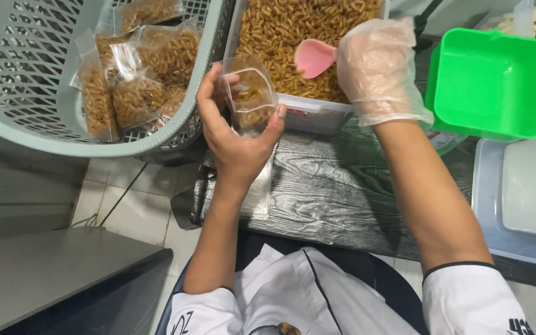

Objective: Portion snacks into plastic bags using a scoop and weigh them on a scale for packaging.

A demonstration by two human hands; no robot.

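My left hand [234, 139] holds a small clear plastic bag [250, 93] upright with its mouth open; a little brown curly snack lies inside it. My right hand [376, 68], in a thin clear plastic glove, grips a pink scoop [313, 57] just right of the bag's mouth. The scoop hovers over a large clear tub [308, 111] full of the same brown snack [293, 31]. Both hands are above a dark wood-grain table [342, 198].
A grey lattice basket [38, 80] at the left holds several filled snack bags [138, 80]. A green square container [488, 84] stands at the right, with a clear lidded box [522, 192] below it. A stack of flat empty bags [259, 192] lies under my left wrist.
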